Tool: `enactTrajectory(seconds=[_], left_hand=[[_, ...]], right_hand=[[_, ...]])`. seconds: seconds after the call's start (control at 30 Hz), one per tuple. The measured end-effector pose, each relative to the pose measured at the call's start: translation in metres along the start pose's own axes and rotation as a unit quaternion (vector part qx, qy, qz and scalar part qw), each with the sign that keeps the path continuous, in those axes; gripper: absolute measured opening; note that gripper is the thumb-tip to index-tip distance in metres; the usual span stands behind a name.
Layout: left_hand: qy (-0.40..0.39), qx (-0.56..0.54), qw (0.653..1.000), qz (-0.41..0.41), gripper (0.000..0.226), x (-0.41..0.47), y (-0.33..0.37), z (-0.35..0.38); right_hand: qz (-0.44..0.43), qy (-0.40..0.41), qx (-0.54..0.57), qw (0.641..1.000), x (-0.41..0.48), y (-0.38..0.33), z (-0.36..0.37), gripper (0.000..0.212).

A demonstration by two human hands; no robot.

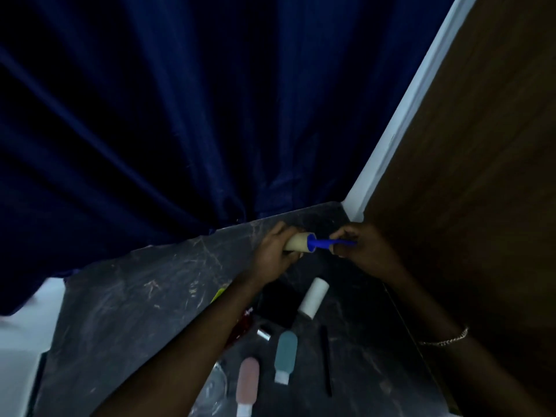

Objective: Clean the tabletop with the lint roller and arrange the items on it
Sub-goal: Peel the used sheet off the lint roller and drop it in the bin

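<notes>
Fingers of the left hand (275,251) wrapped around the tan roll of the lint roller (304,243); fingers of the right hand (365,248) pinched shut on its blue handle (331,244). Held level above the far right corner of the dark marbled tabletop (126,302) — roll to the left, handle to the right. Nearer, between the forearms: a white roll (314,297) lying tilted, just beside a black flat item (278,305). Nearer still, a teal bottle (285,356) and a pink bottle (248,383), both lying down with white caps toward the near edge. A thin black stick (325,359) right of the teal bottle. Something red (242,326) partly hidden under the left forearm — too unclear to name. Navy curtain (180,100) hanging at the far side, wooden panel (469,176) on the right. A chain bracelet (445,338) on the right wrist.
</notes>
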State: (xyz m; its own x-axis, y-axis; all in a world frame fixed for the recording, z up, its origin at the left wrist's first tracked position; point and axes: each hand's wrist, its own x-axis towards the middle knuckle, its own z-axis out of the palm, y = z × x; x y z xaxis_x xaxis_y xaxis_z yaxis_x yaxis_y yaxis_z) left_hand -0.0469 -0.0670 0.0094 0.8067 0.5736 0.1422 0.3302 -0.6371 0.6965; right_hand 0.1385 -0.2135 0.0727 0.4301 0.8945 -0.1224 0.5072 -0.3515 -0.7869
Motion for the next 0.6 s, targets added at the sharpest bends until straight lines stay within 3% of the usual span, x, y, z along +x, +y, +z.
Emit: enactTrajectory(seconds=[0.17, 0.27, 0.37, 0.6], left_hand=[[-0.007, 0.087, 0.996, 0.032, 0.053, -0.059, 0.028, -0.02], [-0.015, 0.115, 0.992, 0.048, 0.054, -0.09, 0.05, -0.028], [-0.011, 0.136, 0.989, 0.052, 0.056, -0.118, 0.068, -0.034], [0.012, 0.177, 0.982, 0.059, 0.063, -0.177, 0.074, -0.057]], right_hand=[[-0.007, -0.115, -0.19, 0.975, -0.05, -0.031, 0.016, 0.006], [0.042, -0.144, -0.229, 0.962, -0.072, -0.045, 0.038, 0.009], [0.06, -0.104, -0.24, 0.963, -0.096, -0.053, 0.06, 0.02], [0.018, -0.022, -0.184, 0.983, -0.157, -0.076, 0.099, 0.019]])
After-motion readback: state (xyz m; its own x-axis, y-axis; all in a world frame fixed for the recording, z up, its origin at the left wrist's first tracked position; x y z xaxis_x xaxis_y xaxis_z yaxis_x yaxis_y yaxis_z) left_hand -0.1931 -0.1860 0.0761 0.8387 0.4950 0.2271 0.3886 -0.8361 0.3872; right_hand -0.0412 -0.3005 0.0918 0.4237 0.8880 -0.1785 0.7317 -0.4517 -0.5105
